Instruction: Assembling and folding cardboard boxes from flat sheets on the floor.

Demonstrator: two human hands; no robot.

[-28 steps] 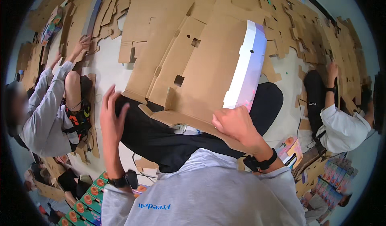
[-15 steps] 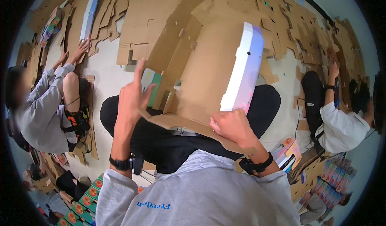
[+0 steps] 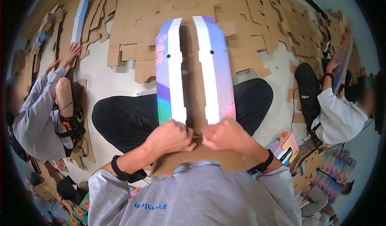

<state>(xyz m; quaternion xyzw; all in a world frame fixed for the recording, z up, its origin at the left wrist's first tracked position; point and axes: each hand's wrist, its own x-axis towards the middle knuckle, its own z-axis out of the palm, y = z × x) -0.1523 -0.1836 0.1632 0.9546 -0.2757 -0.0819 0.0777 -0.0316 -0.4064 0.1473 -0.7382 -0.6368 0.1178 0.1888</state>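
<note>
A flat cardboard box blank (image 3: 195, 77) stands up over my lap, its two side flaps folded inward with purple-blue printed faces and white strips showing, brown cardboard between them. My left hand (image 3: 171, 136) grips the lower end of the left flap. My right hand (image 3: 225, 134) grips the lower end of the right flap. The two fists sit close together at the blank's near edge, just above a brown flap that lies against my grey sweatshirt. My black-trousered legs are crossed beneath the box.
Many flat brown cardboard blanks (image 3: 257, 21) cover the floor ahead. A person in grey (image 3: 38, 113) sits at the left, reaching toward cardboard. Another person in white (image 3: 337, 109) sits at the right holding a printed sheet. Stacks of colourful printed boxes (image 3: 285, 145) lie at my right and lower left.
The blank swung from a brown slanted face to upright with both printed flaps folded in. My left hand came off the air onto the left flap; both hands are now fisted together at its near edge.
</note>
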